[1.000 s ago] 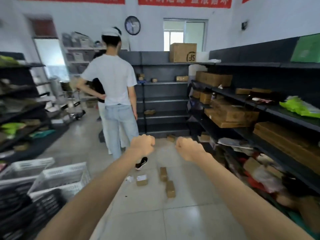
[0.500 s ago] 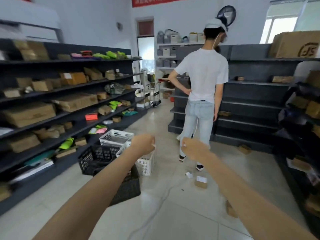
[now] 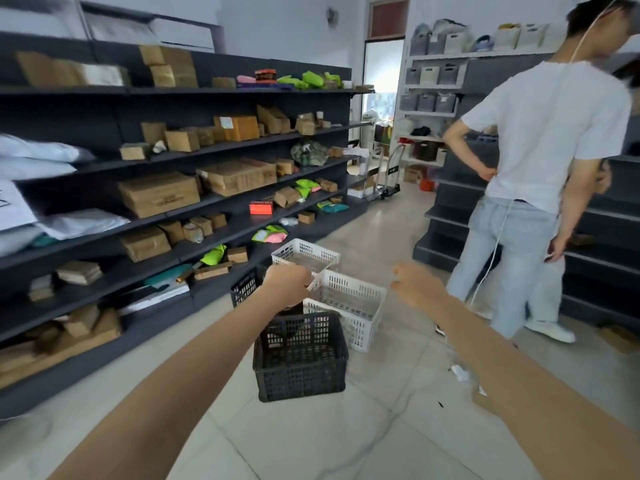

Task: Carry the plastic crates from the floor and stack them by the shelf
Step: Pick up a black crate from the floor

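Observation:
Several plastic crates sit on the floor ahead of me beside the dark shelf (image 3: 180, 216). The nearest is a black crate (image 3: 300, 358). Behind it stands a white crate (image 3: 349, 308), a second white crate (image 3: 304, 252) farther back, and another black crate (image 3: 244, 287) at the left, partly hidden. My left hand (image 3: 285, 285) is stretched out above the black crates with its fingers curled, holding nothing. My right hand (image 3: 417, 285) reaches forward to the right of the white crate, fingers loosely apart and empty.
A person (image 3: 540, 174) in a white shirt and jeans stands at the right, back turned, close to the crates. Dark shelving (image 3: 602, 237) lines the right side too. Small boxes and paper scraps (image 3: 462, 372) lie on the tiled floor. A folding trolley (image 3: 388, 174) stands at the far end.
My view has swung left and moved closer to the crates. Both fists have loosened, the right hand's fingers spreading. The person now stands at the right edge.

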`<state>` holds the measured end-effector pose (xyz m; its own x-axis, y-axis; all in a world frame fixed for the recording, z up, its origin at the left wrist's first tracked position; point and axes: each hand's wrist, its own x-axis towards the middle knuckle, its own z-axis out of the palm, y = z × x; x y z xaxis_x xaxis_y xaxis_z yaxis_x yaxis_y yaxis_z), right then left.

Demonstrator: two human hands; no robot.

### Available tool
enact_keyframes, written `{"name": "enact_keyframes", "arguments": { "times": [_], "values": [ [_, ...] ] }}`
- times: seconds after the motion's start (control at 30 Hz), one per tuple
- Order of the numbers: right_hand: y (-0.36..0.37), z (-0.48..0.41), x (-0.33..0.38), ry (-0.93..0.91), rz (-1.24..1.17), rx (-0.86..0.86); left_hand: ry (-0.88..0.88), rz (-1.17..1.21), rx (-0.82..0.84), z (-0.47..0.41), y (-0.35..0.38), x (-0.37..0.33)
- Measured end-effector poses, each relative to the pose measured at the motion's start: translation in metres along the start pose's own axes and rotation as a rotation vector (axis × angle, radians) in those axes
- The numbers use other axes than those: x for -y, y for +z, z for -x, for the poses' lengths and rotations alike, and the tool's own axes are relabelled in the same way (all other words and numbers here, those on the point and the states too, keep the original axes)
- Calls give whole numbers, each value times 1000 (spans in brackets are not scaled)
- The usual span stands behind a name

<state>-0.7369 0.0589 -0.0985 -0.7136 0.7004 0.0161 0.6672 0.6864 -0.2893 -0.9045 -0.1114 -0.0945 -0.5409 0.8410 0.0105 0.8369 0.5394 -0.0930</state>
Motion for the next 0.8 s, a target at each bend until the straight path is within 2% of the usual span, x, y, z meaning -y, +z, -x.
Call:
{"name": "enact_keyframes", "arguments": {
  "times": [0.2,0.4,0.6,0.8],
  "values": [
    [42,-76,23,-48,93,93,-74,-47,152,-63,51,58],
    [89,-189,32,-46,102,128,-116,-58,155,-168,88,103],
    [128,-298,30,-46,112,256,-174,22,200,-266,130,129],
    [158,-361,22,-13,131,301,-234,146,275,-327,176,158]
  ]
}}
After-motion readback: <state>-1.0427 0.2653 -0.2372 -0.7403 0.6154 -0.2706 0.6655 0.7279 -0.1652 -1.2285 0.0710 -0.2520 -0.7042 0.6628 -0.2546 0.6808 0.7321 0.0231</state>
